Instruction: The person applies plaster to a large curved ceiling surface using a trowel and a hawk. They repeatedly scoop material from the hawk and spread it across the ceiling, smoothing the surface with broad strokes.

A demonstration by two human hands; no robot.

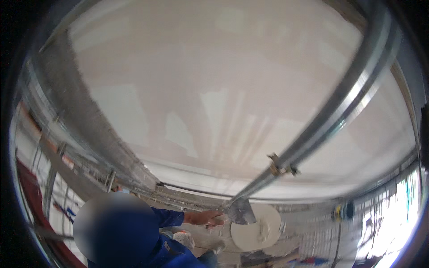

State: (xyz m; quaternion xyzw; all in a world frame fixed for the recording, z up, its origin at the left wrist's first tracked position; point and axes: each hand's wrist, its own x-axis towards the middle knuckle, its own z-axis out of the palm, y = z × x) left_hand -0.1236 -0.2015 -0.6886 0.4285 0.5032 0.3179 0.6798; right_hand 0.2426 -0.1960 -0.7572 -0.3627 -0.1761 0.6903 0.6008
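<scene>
No sure sight of the wearer's own hands, so impossible to tell whether wide, narrow or holding anything. Reaching rightward from a blue sleeve [169,217], a co-worker's hand [210,219], too blurred to read as gripping or merely held out. Just beyond it, a broad metal blade [242,212], tilted over the edge of a round mass of pale paste [250,236], perhaps angled there to keep drips above it; contact between hand and blade unclear. Paste itself just right of and slightly below that hand, likely put there for easy reach; any container wall hidden. Slanting from upper right almost down to the hand, a metal pole [308,136] with a clamp [280,168] partway along, presumably fixed as a support. Above the hand, a large pale panel [187,89] with lighter patches. Below the paste, near the lower edge, a dark flat piece [253,258], too smeared to name.
</scene>
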